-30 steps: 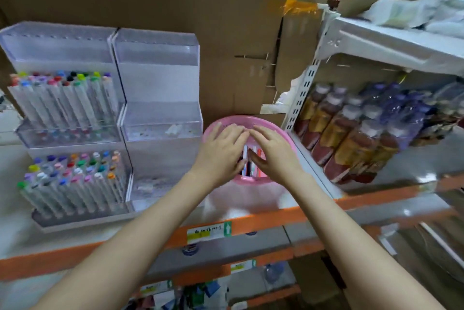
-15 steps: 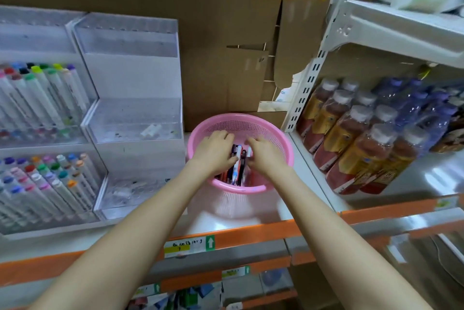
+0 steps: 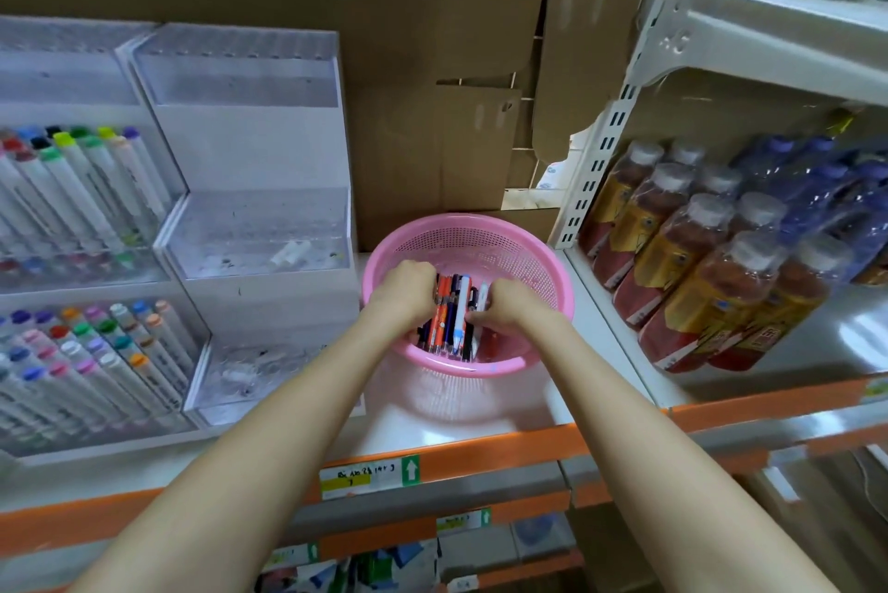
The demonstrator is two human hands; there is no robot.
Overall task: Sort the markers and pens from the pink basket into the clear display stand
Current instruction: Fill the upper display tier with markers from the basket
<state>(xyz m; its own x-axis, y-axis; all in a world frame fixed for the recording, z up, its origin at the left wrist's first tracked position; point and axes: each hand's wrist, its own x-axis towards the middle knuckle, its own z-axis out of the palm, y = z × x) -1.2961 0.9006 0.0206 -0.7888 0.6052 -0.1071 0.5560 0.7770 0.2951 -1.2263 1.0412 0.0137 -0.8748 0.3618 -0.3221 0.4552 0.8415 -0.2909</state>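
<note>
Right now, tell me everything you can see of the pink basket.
The pink basket is round, plastic-looking, with a smooth rim and finely perforated walls. It sits upright on the white shelf, right of the clear display stand. Inside lies a bundle of pens, which the left hand and right hand grip from either side, reaching over the near rim.

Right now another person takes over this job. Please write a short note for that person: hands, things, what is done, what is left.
Left hand: grips the pens from the left.
Right hand: grips the same bundle from the right.
Pens: in the pink basket, right of the clear stand.
Done: markers sit in the stand's left column; its right column holds no pens.
Left: lift the bundle, sort it into the stand.
</note>
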